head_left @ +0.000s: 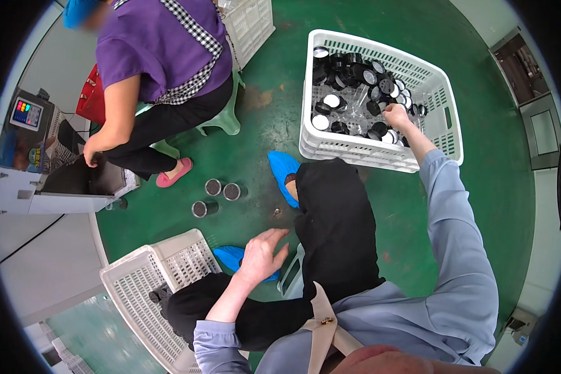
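Note:
My right hand (396,116) reaches far forward into a white plastic crate (445,128) that holds several small clear jars with black lids (355,78). Its fingers are curled down among the jars at the crate's near right side; whether they grip one is hidden. My left hand (263,252) hovers open, fingers spread, above my left knee and a blue shoe cover (230,255), holding nothing. Three filled jars (221,194) without lids stand on the green floor between my feet and the other person.
A second white crate (137,280) lies beside my left leg. Another person in a purple top (162,43) sits at the upper left on a green stool (225,118), a hand at a grey machine (56,181) with a small screen. A third crate (252,22) stands behind them.

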`<act>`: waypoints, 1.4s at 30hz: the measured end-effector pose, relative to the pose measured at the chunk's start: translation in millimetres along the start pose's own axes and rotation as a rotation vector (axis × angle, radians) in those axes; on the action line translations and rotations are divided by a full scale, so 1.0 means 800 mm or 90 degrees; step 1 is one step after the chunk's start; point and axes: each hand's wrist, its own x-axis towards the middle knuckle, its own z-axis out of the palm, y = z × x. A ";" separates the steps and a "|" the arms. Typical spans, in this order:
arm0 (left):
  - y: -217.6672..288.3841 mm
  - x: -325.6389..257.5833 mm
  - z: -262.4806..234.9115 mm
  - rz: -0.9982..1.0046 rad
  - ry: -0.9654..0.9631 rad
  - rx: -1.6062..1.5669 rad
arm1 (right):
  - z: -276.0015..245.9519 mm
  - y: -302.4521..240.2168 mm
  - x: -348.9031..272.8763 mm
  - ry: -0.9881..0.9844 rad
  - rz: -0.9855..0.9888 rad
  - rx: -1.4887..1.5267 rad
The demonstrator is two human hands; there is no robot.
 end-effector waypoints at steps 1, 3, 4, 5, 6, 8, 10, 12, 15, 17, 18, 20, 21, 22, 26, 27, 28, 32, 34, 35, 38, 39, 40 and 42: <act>-0.005 -0.002 0.004 -0.026 -0.026 0.002 | 0.012 -0.001 0.002 0.053 -0.035 -0.015; -0.018 -0.002 0.013 -0.046 -0.051 0.002 | 0.025 -0.009 0.013 0.098 -0.070 -0.003; -0.025 -0.008 0.013 -0.080 -0.071 0.011 | 0.043 -0.041 0.006 0.085 -0.080 0.019; -0.031 -0.010 0.014 -0.096 -0.075 0.017 | 0.053 -0.071 0.001 0.068 -0.103 0.010; -0.035 -0.007 0.015 -0.101 -0.077 0.015 | 0.059 -0.096 -0.005 0.055 -0.123 -0.001; -0.040 0.000 0.018 -0.121 -0.074 0.011 | 0.068 -0.139 -0.015 0.045 -0.213 -0.062; -0.045 0.005 0.020 -0.134 -0.074 0.010 | 0.082 -0.180 -0.019 -0.007 -0.296 -0.159; -0.050 0.005 0.022 -0.153 -0.073 0.009 | 0.104 -0.203 -0.021 -0.039 -0.349 -0.265; -0.068 0.005 0.033 -0.173 -0.067 0.007 | 0.133 -0.207 -0.003 -0.095 -0.391 -0.280; -0.088 0.004 0.042 -0.197 -0.065 -0.005 | 0.146 -0.201 0.002 -0.115 -0.387 -0.275; -0.099 0.007 0.047 -0.218 -0.056 0.002 | 0.145 -0.197 0.008 -0.102 -0.347 -0.280; -0.131 0.012 0.063 -0.295 -0.025 0.016 | 0.129 -0.192 0.004 -0.079 -0.358 -0.245; -0.158 0.010 0.075 -0.329 0.021 0.005 | 0.118 -0.197 -0.003 -0.068 -0.366 -0.217; -0.194 0.007 0.095 -0.391 0.096 -0.035 | 0.110 -0.203 -0.005 -0.039 -0.319 -0.159; -0.274 0.039 0.139 -0.598 0.306 -0.108 | 0.052 -0.170 -0.016 0.041 -0.402 0.250; -0.290 0.030 0.142 -0.633 0.418 -0.124 | 0.034 -0.197 -0.057 -0.039 -0.296 0.335; -0.302 0.021 0.147 -0.662 0.527 -0.141 | 0.006 -0.235 -0.120 -0.087 -0.199 0.442; -0.322 0.053 0.163 -0.628 0.605 -0.143 | -0.065 -0.222 -0.232 -0.326 -0.077 0.747; -0.323 0.072 0.164 -0.581 0.615 -0.166 | -0.071 -0.193 -0.266 -0.473 -0.107 0.737; -0.329 0.070 0.162 -0.575 0.623 -0.149 | -0.064 -0.206 -0.300 -0.422 -0.087 0.673; -0.328 0.082 0.158 -0.561 0.632 -0.127 | -0.048 -0.211 -0.339 -0.373 -0.151 0.554; -0.328 0.086 0.158 -0.547 0.649 -0.138 | -0.045 -0.209 -0.343 -0.374 -0.154 0.548; -0.329 0.089 0.157 -0.549 0.653 -0.143 | -0.040 -0.206 -0.345 -0.334 -0.187 0.509; -0.333 0.092 0.157 -0.542 0.663 -0.133 | -0.035 -0.209 -0.355 -0.296 -0.222 0.465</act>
